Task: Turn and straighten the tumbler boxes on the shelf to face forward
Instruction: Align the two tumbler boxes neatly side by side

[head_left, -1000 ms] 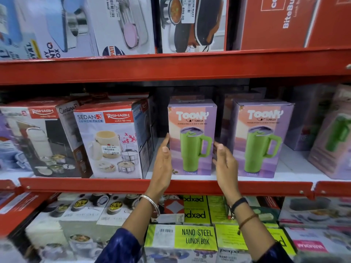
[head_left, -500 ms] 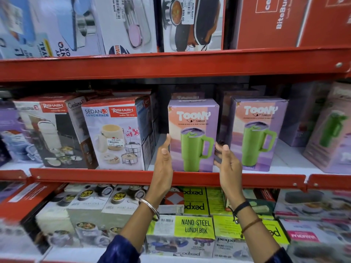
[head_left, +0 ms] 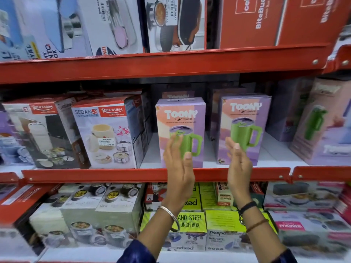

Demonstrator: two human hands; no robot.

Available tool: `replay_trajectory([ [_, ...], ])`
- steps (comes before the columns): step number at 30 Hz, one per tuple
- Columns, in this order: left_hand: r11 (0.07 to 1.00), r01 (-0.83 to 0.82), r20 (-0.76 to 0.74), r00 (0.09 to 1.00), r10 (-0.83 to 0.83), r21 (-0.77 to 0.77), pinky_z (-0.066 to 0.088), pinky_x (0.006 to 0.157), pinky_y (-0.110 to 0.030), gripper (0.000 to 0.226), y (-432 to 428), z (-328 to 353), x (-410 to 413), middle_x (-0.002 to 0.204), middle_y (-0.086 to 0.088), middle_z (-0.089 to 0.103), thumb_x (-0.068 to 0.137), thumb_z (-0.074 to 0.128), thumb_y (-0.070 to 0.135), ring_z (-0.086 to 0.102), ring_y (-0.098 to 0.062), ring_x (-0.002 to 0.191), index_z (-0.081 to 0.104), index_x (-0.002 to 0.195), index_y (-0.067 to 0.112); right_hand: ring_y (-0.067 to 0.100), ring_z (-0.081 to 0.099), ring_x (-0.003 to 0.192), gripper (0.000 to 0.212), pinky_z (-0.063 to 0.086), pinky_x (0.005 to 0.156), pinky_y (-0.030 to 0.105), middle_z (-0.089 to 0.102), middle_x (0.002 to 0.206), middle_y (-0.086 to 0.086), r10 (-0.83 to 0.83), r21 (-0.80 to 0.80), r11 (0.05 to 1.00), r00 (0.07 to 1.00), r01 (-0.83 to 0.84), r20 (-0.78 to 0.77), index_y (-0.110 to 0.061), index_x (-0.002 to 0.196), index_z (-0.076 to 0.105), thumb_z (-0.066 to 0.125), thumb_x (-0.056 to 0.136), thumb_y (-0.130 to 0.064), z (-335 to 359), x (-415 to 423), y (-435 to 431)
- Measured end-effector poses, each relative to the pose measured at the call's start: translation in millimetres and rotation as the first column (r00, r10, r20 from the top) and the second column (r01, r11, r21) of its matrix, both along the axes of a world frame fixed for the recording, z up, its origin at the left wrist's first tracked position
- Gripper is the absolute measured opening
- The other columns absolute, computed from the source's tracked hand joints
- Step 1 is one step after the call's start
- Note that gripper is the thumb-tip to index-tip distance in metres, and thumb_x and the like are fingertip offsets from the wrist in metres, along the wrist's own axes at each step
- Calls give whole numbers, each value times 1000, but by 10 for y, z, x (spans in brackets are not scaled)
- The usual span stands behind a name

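Two purple-and-pink Toony tumbler boxes with a green mug printed on them stand on the middle shelf. The left tumbler box (head_left: 180, 118) faces forward. The right tumbler box (head_left: 245, 120) also shows its front, turned very slightly. My left hand (head_left: 178, 168) is in front of the left box's lower half, fingers apart and holding nothing. My right hand (head_left: 238, 164) hovers in front of the lower left corner of the right box, also open. A third tumbler box (head_left: 321, 126) at the far right stands angled and blurred. More tumbler boxes stand behind in shadow.
Red-topped lunch pack boxes (head_left: 106, 133) stand left of the tumbler boxes. The red shelf lip (head_left: 114, 174) runs below them. Green lunch boxes (head_left: 191, 221) fill the lower shelf, and large cartons (head_left: 247, 21) the upper shelf. White shelf floor (head_left: 273, 149) shows between the right boxes.
Both hands have let go of the left tumbler box's sides and shifted right; the left hand now sits before that box, the right hand before the right box. The view moved closer.
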State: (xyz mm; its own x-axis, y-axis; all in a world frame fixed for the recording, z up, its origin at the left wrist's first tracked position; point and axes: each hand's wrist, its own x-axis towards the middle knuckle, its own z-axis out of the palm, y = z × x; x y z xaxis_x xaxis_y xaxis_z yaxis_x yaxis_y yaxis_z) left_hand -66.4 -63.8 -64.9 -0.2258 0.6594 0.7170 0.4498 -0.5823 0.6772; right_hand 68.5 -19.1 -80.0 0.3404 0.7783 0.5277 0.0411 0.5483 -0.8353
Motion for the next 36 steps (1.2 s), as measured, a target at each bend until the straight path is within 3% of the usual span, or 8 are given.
replay_trajectory([
  [5,965,252,-32,967,-255,-66,13,110,-7,66,110,27,513,155,3,25,92,19,60,15,-5,144,33,143,20,2,51,123,47,38,98,14,57,132,-5,-128,49,990,987,134,-99,-22,129,54,31,95,-46,102,395,39],
  [11,918,302,140,952,-274,-256,8,120,-31,50,498,79,874,155,13,16,100,19,42,11,-6,146,19,148,25,1,38,127,46,28,93,-1,43,147,0,-174,-44,984,983,172,-65,-17,140,41,30,100,-38,114,781,224],
  [16,885,292,167,955,-247,-363,2,121,-32,54,701,114,965,158,12,5,99,12,44,2,-6,146,6,149,25,2,32,129,52,22,104,19,37,150,-1,-48,-163,985,999,47,0,-19,143,35,23,99,-44,125,928,348],
  [21,906,265,164,961,-221,-330,10,110,-18,90,654,111,973,145,22,15,74,7,79,12,4,136,15,148,29,15,52,124,71,39,108,44,58,134,0,1,-192,981,999,-9,-40,-25,129,55,28,83,-72,81,1044,441],
  [23,906,271,144,961,-236,-324,13,108,-11,99,640,105,964,146,21,14,69,5,85,12,6,136,15,149,28,16,55,121,67,42,106,41,59,133,2,33,-203,978,998,-43,-52,-22,128,56,28,88,-68,89,1113,431],
  [26,892,308,149,951,-273,-331,26,82,10,93,533,152,977,146,19,12,71,7,75,15,33,117,13,149,25,15,58,115,58,48,91,24,58,130,3,80,-192,977,994,-94,-75,-11,130,53,25,97,-50,106,1191,406],
  [29,895,305,135,952,-275,-326,12,106,-8,103,480,100,982,148,23,10,65,5,88,12,21,128,11,149,30,13,58,109,58,47,87,21,58,122,-2,81,-200,975,992,-98,-95,-8,128,54,24,98,-47,130,1228,340],
  [36,886,312,150,949,-276,-343,7,113,-25,96,325,36,1027,150,25,6,66,6,89,6,8,136,8,148,39,19,59,110,62,48,97,37,60,128,10,70,-218,972,991,-93,-113,-8,126,56,22,97,-51,130,1284,168],
])
